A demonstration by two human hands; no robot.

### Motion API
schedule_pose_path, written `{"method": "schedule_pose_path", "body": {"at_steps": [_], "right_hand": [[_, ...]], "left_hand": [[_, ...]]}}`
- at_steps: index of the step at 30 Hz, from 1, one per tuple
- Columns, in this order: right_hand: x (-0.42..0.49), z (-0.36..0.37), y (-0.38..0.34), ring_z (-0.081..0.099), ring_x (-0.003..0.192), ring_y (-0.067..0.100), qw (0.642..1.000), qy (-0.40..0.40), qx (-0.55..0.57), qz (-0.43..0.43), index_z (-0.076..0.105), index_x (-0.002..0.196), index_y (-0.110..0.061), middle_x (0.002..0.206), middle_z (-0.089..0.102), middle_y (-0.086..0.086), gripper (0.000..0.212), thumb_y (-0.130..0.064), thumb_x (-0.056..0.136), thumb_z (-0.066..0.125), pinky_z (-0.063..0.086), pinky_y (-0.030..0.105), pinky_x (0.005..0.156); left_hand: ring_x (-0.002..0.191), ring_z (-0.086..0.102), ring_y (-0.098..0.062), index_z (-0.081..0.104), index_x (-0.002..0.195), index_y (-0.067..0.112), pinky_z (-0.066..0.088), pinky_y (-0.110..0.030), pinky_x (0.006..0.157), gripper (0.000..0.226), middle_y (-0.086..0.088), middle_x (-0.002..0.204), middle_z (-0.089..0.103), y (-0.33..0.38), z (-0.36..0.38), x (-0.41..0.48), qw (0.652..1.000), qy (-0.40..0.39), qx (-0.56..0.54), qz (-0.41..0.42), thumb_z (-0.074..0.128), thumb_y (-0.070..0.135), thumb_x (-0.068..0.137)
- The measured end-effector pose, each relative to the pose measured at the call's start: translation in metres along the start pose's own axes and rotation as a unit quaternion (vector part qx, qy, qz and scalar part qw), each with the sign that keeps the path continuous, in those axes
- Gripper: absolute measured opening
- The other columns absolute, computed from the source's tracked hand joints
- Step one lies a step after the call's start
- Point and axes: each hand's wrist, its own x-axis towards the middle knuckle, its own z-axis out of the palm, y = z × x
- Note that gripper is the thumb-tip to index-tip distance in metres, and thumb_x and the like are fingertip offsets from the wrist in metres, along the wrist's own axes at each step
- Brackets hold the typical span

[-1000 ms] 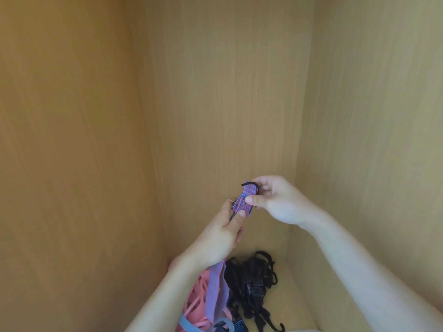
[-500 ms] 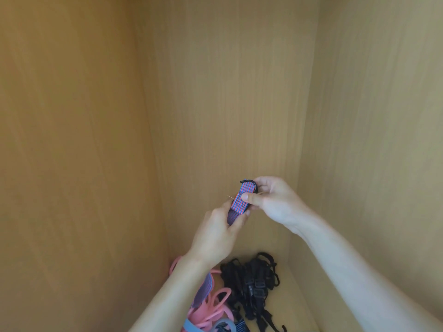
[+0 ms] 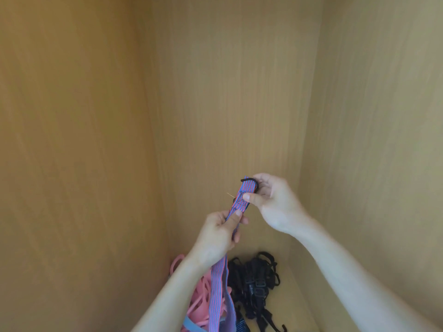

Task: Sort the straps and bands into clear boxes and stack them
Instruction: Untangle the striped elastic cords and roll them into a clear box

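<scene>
A blue-and-red striped strap (image 3: 241,197) with a black hook at its top end is held up in front of the wooden back wall. My right hand (image 3: 271,202) pinches its upper end just below the hook, thumb on the front. My left hand (image 3: 220,236) grips the strap lower down, and its long tail (image 3: 217,298) hangs from under that hand. On the floor below lie a heap of pink bands (image 3: 199,295) and a tangle of black straps with buckles (image 3: 254,281).
I am looking into a wooden cabinet: left wall (image 3: 72,164), back wall (image 3: 227,92) and right wall (image 3: 371,140) close in on three sides. A light blue band (image 3: 191,324) shows at the bottom edge. No clear box is in view.
The strap is drawn out a little longer between my hands, with the left hand now lower on it. Its tail hangs further down over the pink bands.
</scene>
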Motion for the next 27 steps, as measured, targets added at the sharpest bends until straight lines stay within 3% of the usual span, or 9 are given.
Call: {"method": "schedule_pose_path", "body": {"at_steps": [4, 7, 12, 15, 18, 22, 25, 27], "right_hand": [[-0.014, 0.010, 0.010, 0.067, 0.080, 0.008, 0.981, 0.024, -0.142, -0.133, 0.063, 0.103, -0.021, 0.091, 0.071, -0.004, 0.028, 0.000, 0.086, 0.071, 0.046, 0.007, 0.073], [-0.024, 0.015, 0.021, 0.060, 0.091, 0.012, 0.950, 0.033, -0.225, -0.216, 0.063, 0.110, -0.015, 0.101, 0.063, -0.006, 0.025, -0.004, 0.089, 0.069, 0.043, 0.016, 0.081], [-0.032, 0.015, 0.029, 0.061, 0.103, 0.024, 0.908, 0.037, -0.294, -0.298, 0.063, 0.106, -0.007, 0.110, 0.065, 0.004, 0.023, 0.000, 0.086, 0.071, 0.045, 0.024, 0.086], [-0.032, 0.015, 0.032, 0.062, 0.104, 0.030, 0.891, 0.027, -0.323, -0.317, 0.064, 0.101, -0.004, 0.110, 0.065, 0.007, 0.021, 0.005, 0.083, 0.070, 0.049, 0.032, 0.087], [-0.032, 0.017, 0.033, 0.061, 0.098, 0.029, 0.891, 0.026, -0.314, -0.326, 0.063, 0.095, -0.004, 0.105, 0.063, 0.005, 0.021, 0.008, 0.079, 0.068, 0.052, 0.039, 0.081], [-0.032, 0.019, 0.037, 0.058, 0.099, 0.021, 0.916, 0.013, -0.255, -0.308, 0.064, 0.094, -0.006, 0.105, 0.061, 0.001, 0.024, 0.008, 0.075, 0.070, 0.052, 0.040, 0.081], [-0.032, 0.015, 0.039, 0.056, 0.106, 0.013, 0.935, -0.004, -0.237, -0.265, 0.066, 0.101, -0.010, 0.112, 0.061, -0.005, 0.028, -0.009, 0.078, 0.081, 0.050, 0.038, 0.090], [-0.034, 0.012, 0.040, 0.056, 0.112, 0.013, 0.942, -0.045, -0.232, -0.238, 0.067, 0.107, -0.012, 0.118, 0.059, -0.008, 0.036, -0.019, 0.076, 0.085, 0.047, 0.036, 0.097]], "left_hand": [[0.039, 0.049, -0.012, 0.058, 0.090, 0.001, 0.039, -0.023, 0.045, 0.031, -0.006, 0.058, 0.064, 0.001, 0.002, 0.003, 0.998, -0.027, -0.056, -0.021, 0.035, 0.010, 0.109], [0.053, 0.061, -0.020, 0.059, 0.087, -0.002, 0.051, -0.028, 0.058, 0.031, -0.011, 0.064, 0.067, 0.004, 0.002, 0.004, 0.987, -0.049, -0.143, -0.053, 0.034, 0.002, 0.104], [0.077, 0.064, -0.021, 0.068, 0.100, 0.008, 0.054, -0.032, 0.074, 0.029, -0.013, 0.091, 0.064, -0.001, -0.013, 0.001, 0.945, -0.129, -0.288, -0.080, 0.053, 0.026, 0.083], [0.093, 0.065, -0.026, 0.070, 0.112, 0.014, 0.048, -0.040, 0.092, 0.038, -0.015, 0.105, 0.066, -0.005, -0.018, -0.001, 0.936, -0.176, -0.299, -0.057, 0.059, 0.042, 0.090], [0.102, 0.066, -0.026, 0.061, 0.122, 0.011, 0.054, -0.039, 0.093, 0.052, -0.012, 0.110, 0.068, -0.005, -0.018, -0.001, 0.953, -0.164, -0.250, -0.046, 0.075, 0.045, 0.084], [0.102, 0.069, -0.029, 0.048, 0.128, 0.001, 0.053, -0.047, 0.096, 0.053, -0.013, 0.106, 0.070, -0.004, -0.021, 0.000, 0.955, -0.160, -0.245, -0.039, 0.075, 0.020, 0.086], [0.104, 0.067, -0.035, 0.044, 0.134, -0.007, 0.054, -0.048, 0.096, 0.054, -0.020, 0.109, 0.067, -0.002, -0.023, -0.002, 0.946, -0.166, -0.277, -0.042, 0.067, 0.004, 0.087], [0.104, 0.068, -0.038, 0.040, 0.137, -0.010, 0.058, -0.044, 0.088, 0.058, -0.027, 0.111, 0.065, -0.002, -0.023, -0.004, 0.932, -0.165, -0.321, -0.043, 0.062, -0.006, 0.084]]}}
